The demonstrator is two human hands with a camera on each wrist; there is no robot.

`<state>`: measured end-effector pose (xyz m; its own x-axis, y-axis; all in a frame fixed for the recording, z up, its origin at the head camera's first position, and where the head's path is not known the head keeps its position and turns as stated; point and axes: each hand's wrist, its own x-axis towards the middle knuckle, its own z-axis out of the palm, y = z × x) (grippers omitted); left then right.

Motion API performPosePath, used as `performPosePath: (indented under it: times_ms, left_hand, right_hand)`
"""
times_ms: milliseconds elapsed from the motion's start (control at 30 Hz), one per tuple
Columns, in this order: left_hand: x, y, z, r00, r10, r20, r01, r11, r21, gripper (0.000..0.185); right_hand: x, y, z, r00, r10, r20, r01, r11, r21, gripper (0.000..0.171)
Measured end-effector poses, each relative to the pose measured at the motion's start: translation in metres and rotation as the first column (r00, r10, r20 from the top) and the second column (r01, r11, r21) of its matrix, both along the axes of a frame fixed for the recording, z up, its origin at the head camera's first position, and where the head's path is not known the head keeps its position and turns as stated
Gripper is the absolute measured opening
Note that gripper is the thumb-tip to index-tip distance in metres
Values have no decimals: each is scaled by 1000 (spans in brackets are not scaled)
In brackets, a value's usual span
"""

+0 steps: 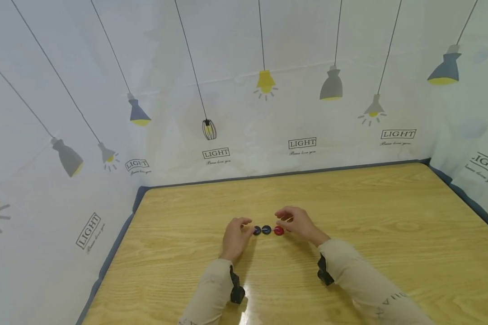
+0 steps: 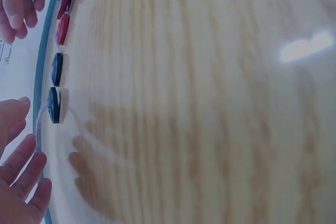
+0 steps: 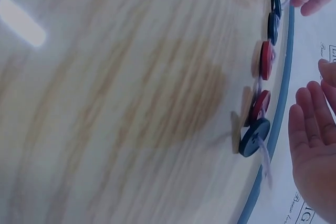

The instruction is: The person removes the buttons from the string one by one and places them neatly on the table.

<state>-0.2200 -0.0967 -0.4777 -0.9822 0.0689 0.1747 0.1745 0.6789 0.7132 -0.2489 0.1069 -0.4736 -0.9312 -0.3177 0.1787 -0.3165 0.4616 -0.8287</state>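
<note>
As seen from the head, a row of buttons on a string is laid left to right mid-bench between the left hand and right hand; a straightening step is judged. At the left wrist, relaxed fingers are seen beside the end button. At the right wrist, the open palm lies beside the blue button; pinching the string ends is called for next.

Even, bright overhead lighting; a white glare patch lies on the wooden table near the sleeves, repeated in both wrist views. Head view sharp, with wide-angle bending toward its edges. Wrist views soft and motion-blurred, with faint shadows of the fingers.
</note>
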Motion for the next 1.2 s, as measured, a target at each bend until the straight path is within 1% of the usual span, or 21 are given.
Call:
performPosePath:
  times_ms: [100,200,367,433,533,667,800,967,1067,1200]
  left_hand:
    - [1,2,-1,1000,-21,12,21,1000,15,25]
    - [1,4,-3,999,-42,4,42,999,15,25]
    - [0,7,-3,999,-38,1,38,999,11,24]
    - [0,7,-4,999,-33,5,33,999,7,23]
    - [-1,6,-6,999,-29,16,29,1000,4,21]
    - [-1,6,-8,999,-20,25,20,1000,-1,16]
    - [-2,7,-9,1000,-20,8,20,1000,-11,13]
    - [-2,8,-9,1000,-17,-1,17,1000,1,9]
    - [-3,8,-10,1000,-8,-4,8,1000,-8,8]
    - [-4,8,-11,1000,20,-5,-20,999,-28,7]
  right_hand:
    - [-1,-6,-1,1000,22,5,-22,1000,3,21]
    - [-1,-11,0,998,55,5,-55,998,20,21]
    - [-1,-20,2,993,115,37,-117,993,33,23]
    - [-1,-23,3,991,122,45,-124,991,45,23]
    - [-1,-29,3,990,137,23,-138,987,77,23]
    - [-3,-35,1,990,144,0,-144,986,90,21]
    - [-3,-39,-1,991,135,8,-135,986,93,19]
    - [-3,-43,-3,994,97,57,-103,989,104,19]
    - [-4,-44,-6,994,83,76,-90,990,107,19]
    - [-6,-44,-9,993,104,52,-109,987,116,19]
